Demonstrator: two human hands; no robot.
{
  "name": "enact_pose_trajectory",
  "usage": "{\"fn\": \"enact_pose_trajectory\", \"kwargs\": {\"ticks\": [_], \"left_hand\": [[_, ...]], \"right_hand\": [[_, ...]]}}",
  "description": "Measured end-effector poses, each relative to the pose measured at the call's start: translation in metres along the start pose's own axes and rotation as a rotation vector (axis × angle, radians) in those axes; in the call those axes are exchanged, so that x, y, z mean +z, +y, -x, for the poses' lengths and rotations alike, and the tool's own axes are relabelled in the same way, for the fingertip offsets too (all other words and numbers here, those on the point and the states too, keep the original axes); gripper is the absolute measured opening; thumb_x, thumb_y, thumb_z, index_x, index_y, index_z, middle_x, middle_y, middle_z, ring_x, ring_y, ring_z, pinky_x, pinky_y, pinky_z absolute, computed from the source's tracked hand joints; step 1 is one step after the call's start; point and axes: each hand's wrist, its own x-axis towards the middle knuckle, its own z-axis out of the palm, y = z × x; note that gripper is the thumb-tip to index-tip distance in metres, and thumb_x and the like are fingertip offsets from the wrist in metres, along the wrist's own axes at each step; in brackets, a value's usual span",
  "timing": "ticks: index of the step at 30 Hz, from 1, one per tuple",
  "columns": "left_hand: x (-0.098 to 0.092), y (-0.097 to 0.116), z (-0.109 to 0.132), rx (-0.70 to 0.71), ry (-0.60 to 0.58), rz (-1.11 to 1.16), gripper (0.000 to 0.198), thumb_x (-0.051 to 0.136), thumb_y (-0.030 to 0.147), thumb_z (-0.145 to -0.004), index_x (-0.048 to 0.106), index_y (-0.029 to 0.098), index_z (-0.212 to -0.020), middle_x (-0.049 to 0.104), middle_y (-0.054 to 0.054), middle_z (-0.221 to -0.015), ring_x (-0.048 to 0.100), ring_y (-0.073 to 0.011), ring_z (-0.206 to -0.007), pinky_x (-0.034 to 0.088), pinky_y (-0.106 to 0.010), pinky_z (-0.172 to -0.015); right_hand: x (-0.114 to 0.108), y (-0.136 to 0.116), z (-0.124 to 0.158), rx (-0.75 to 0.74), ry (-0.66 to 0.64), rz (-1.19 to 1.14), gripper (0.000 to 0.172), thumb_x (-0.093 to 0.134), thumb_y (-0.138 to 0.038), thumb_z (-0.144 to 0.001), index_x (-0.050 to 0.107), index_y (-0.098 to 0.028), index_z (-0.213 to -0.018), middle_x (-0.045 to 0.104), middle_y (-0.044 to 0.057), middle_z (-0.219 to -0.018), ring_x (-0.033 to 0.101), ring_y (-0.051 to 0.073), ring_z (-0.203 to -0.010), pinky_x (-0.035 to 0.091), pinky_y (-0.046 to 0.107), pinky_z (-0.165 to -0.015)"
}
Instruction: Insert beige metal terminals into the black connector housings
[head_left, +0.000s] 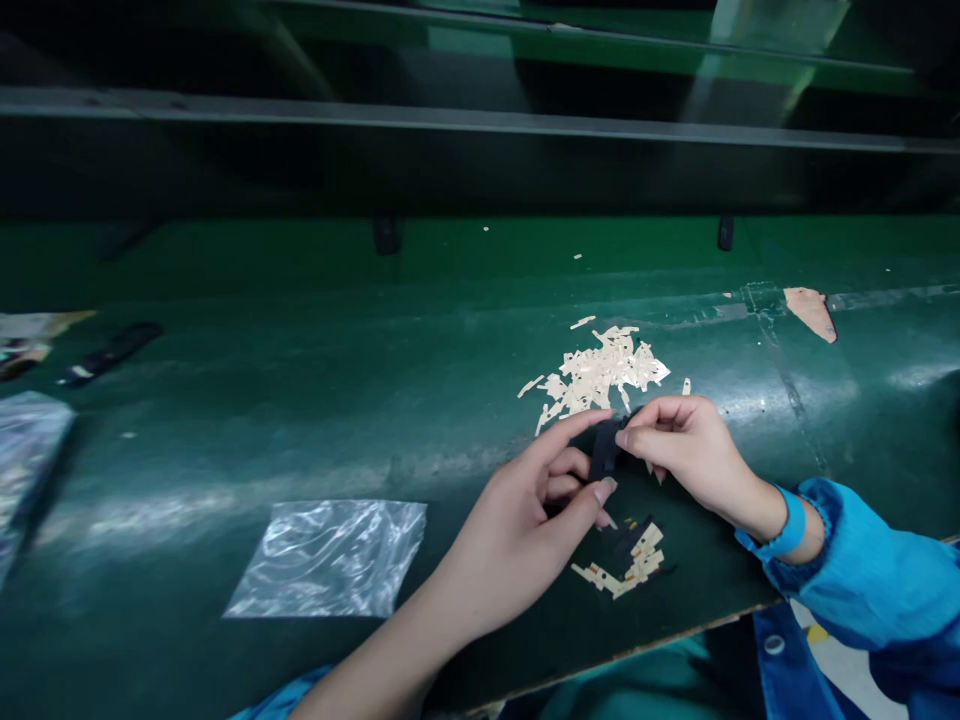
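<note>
A small flat black piece is held up between the thumb and fingers of my left hand. My right hand is closed in a pinch at the upper right edge of that piece; what lies between its fingertips is too small to make out. Just beyond both hands spreads a loose pile of cream-coloured cut pieces, thin and flat. Below my hands, near the table's front edge, lies a smaller group of cream pieces with some dark bits among them.
On the green table a clear plastic bag lies flat at left of my forearm. Another filled bag and a dark tool-like object are farther left. A tan scrap lies at right. A dark ledge crosses the back.
</note>
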Motion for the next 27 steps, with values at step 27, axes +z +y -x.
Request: {"fn": "enact_pose_trajectory", "kwargs": {"ticks": [27], "left_hand": [[0.0024, 0.0008, -0.0058, 0.056, 0.069, -0.075, 0.04, 0.06, 0.035, -0.098, 0.059, 0.023, -0.135, 0.073, 0.002, -0.076, 0.071, -0.016, -0.07, 0.058, -0.027, -0.07]], "right_hand": [[0.0027, -0.0004, 0.0026, -0.025, 0.005, -0.019, 0.021, 0.083, -0.033, -0.069, 0.068, -0.02, -0.064, 0.057, -0.005, -0.051, 0.044, 0.009, -0.044, 0.037, 0.023, -0.045]]}}
